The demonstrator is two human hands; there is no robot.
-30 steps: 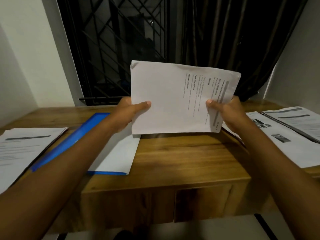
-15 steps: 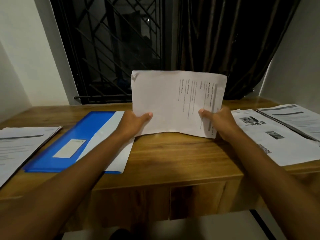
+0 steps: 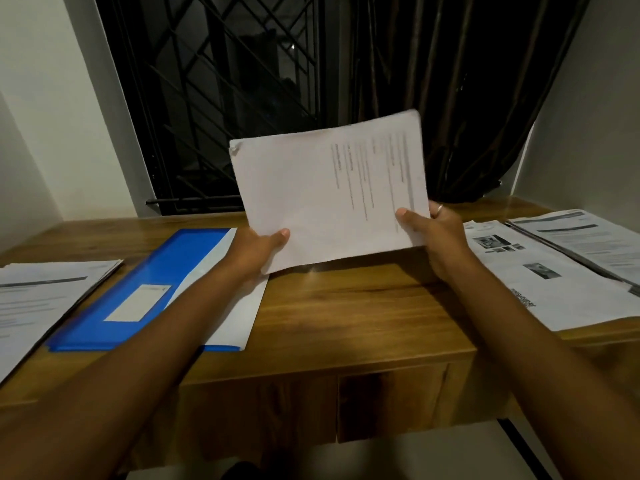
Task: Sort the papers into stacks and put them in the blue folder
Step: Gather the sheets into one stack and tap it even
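I hold a stack of white printed papers (image 3: 325,192) upright above the wooden table (image 3: 346,306), tilted so its right side is higher. My left hand (image 3: 258,251) grips its lower left corner, thumb on the front. My right hand (image 3: 433,233) grips its lower right edge, thumb on the front. The blue folder (image 3: 145,282) lies flat on the table at the left, under my left forearm, with a white label on its cover and white sheets (image 3: 239,313) showing along its right side.
One paper stack (image 3: 41,303) lies at the table's left end. Two more printed stacks, one (image 3: 540,271) with photos and one (image 3: 588,237) beside it, lie at the right end. A barred window (image 3: 221,98) and a dark curtain (image 3: 467,91) stand behind the table.
The held stack has dropped lower toward the table, then tilted with its right side up. The view shifted, so more of the blue folder shows.
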